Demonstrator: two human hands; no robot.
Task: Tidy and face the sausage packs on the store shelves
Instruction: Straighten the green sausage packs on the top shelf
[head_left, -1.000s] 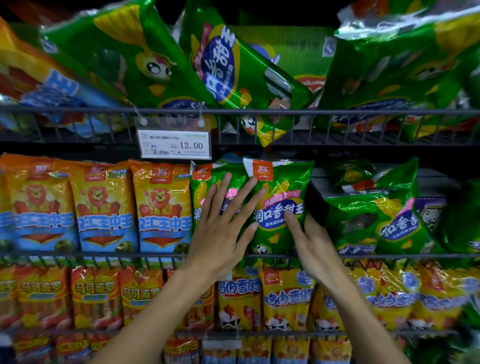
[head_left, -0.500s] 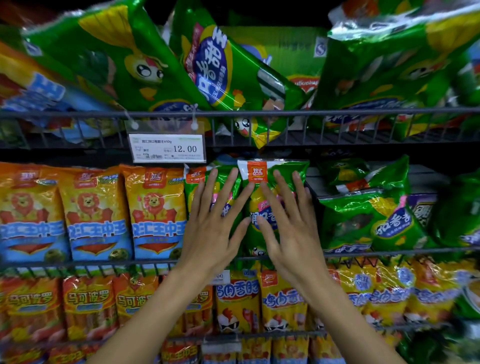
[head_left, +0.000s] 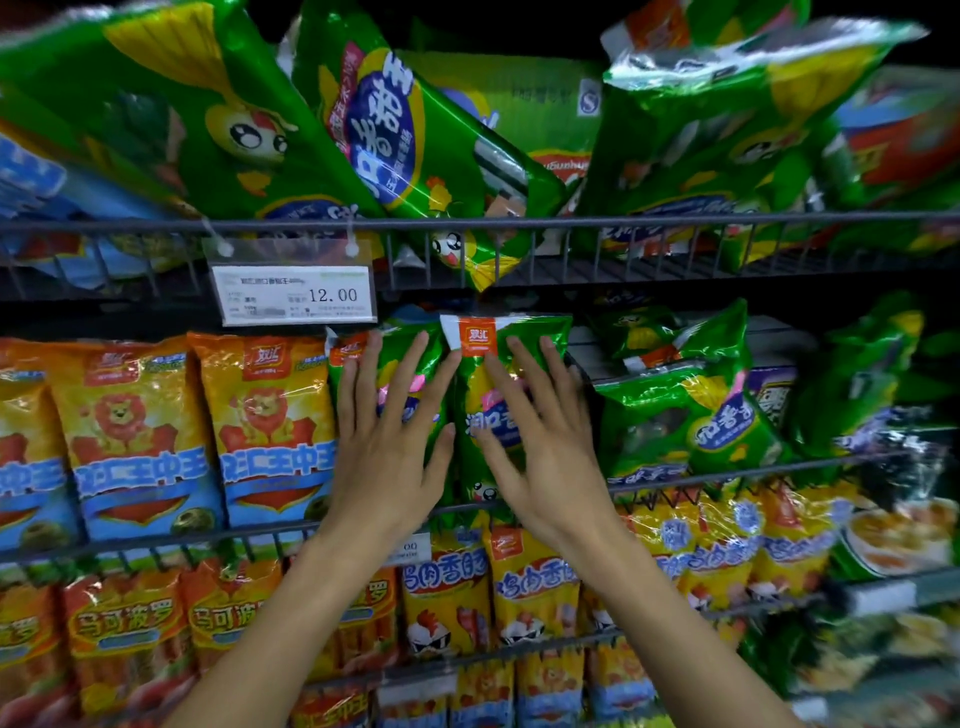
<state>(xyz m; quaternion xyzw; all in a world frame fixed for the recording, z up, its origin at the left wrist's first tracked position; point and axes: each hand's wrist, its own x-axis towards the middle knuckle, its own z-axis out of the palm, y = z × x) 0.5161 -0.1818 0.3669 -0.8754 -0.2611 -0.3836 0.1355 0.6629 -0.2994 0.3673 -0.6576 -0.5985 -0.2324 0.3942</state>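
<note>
While both arms reach up from the bottom of the frame, the left hand (head_left: 387, 441) and the right hand (head_left: 540, 441) lie flat, side by side near the centre, fingers straight and spread, gripping nothing. The left hand presses on a green sausage pack (head_left: 410, 374) that is mostly hidden behind it. The right hand presses on the neighbouring front green pack (head_left: 506, 338), which stands upright on the middle wire shelf (head_left: 779, 470) with its long axis vertical, its printed face toward the camera and its orange brand label at the top edge. The two hands are just beside each other, thumbs nearly meeting across the seam between the two packs.

Left of centre on the same shelf, a row of orange lion packs (head_left: 270, 431) stands upright, faces forward, touching one another. Right of centre, tilted green packs (head_left: 691, 415) lean at angles, their long axes slanting, one with its label turned up and to the right. In the upper part of the frame, large green bags (head_left: 415, 140) sit crookedly behind the upper shelf rail (head_left: 675, 221), one tipped forward with its lower corner poking through the wire. A price tag (head_left: 296, 296) reading 12.00 hangs from that rail at upper left of centre. Along the bottom, yellow chicken packs (head_left: 535, 587) stand upright, and orange packs (head_left: 124, 634) stand at lower left.
</note>
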